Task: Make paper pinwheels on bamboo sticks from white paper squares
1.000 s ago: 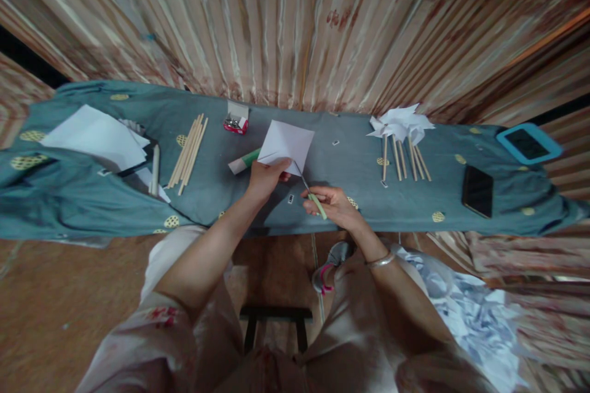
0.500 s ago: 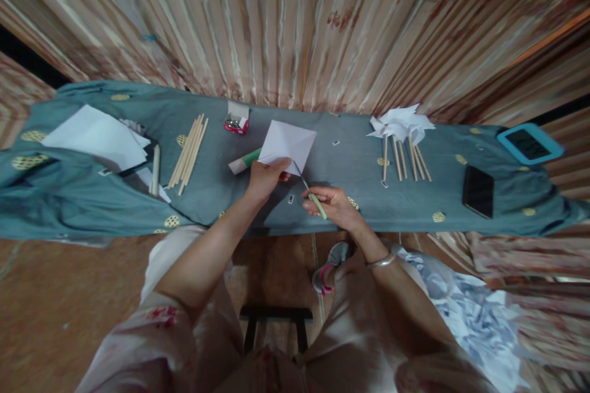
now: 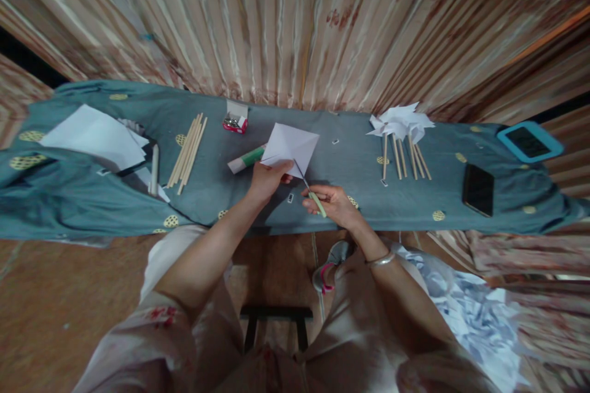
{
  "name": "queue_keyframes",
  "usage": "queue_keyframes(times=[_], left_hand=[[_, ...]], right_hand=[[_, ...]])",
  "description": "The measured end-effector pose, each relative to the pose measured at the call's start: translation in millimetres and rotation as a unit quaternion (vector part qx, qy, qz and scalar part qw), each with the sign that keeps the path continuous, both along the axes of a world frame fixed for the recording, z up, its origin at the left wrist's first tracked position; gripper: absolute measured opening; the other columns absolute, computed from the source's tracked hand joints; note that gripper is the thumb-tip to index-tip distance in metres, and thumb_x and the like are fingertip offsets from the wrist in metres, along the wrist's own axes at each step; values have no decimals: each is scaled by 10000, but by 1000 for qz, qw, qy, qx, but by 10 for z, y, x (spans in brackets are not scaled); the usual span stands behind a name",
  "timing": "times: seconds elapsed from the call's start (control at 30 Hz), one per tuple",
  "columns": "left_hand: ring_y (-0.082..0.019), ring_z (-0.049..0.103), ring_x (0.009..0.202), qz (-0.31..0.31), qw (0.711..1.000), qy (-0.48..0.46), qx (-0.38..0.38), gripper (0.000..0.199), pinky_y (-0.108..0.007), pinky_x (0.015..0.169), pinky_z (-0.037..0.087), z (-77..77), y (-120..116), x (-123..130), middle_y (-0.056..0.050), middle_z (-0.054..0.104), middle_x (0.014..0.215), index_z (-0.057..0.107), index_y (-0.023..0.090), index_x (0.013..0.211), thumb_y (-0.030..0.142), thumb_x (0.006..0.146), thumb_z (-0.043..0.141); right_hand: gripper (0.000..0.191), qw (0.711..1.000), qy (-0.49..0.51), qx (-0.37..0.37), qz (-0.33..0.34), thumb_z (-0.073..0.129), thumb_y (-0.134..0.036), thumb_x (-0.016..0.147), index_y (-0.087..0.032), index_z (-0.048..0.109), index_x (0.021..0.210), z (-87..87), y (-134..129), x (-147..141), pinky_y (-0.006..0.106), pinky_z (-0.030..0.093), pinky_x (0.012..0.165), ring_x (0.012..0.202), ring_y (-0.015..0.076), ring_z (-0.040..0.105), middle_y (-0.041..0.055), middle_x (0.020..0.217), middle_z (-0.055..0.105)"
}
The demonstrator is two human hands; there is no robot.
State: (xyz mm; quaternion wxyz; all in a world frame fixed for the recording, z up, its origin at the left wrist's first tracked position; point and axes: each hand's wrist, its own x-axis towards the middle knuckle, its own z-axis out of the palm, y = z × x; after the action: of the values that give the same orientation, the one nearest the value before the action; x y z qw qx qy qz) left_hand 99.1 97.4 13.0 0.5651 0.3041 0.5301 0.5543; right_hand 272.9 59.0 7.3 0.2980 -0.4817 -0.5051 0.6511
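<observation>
Between the thumb and fingers of my left hand point(image 3: 271, 178) is a square sheet of white paper point(image 3: 295, 142) with diagonal creases, held above the table by its near corner. My right hand point(image 3: 332, 202) is closed around the light green handles of a pair of scissors point(image 3: 317, 202). The scissor blades reach into the paper's lower right edge, close to my left thumb. Just left of the paper lies a glue stick point(image 3: 243, 160) with a green and white label, its far end partly covered by the sheet.
On the blue-green tablecloth point(image 3: 350, 159) lie wooden sticks point(image 3: 188, 153), an open red box of pins point(image 3: 236, 119) and white paper sheets point(image 3: 92, 138). Paper pinwheels point(image 3: 402, 123) on sticks, a phone point(image 3: 478, 190) and a blue-framed digital clock point(image 3: 530, 142) are to the right. Paper scraps point(image 3: 483, 313) fill a bag below.
The paper and my left hand have shifted slightly to the right. The scissors stay at its edge, with my right hand almost in the same place.
</observation>
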Motion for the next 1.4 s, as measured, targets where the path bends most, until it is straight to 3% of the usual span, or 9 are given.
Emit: queue_keyframes(times=[1.4], left_hand=[[-103,529,431,-22,1000,7,-18,103,-211,435,435,7,-24,43,0,631,527,644,127,599,195,593,722]], right_hand=[[475,1000,-3,-12,-15,880,-495,492,-183,687,795,50,7,-2,232,501,523,498,89,586,-55,556,630]])
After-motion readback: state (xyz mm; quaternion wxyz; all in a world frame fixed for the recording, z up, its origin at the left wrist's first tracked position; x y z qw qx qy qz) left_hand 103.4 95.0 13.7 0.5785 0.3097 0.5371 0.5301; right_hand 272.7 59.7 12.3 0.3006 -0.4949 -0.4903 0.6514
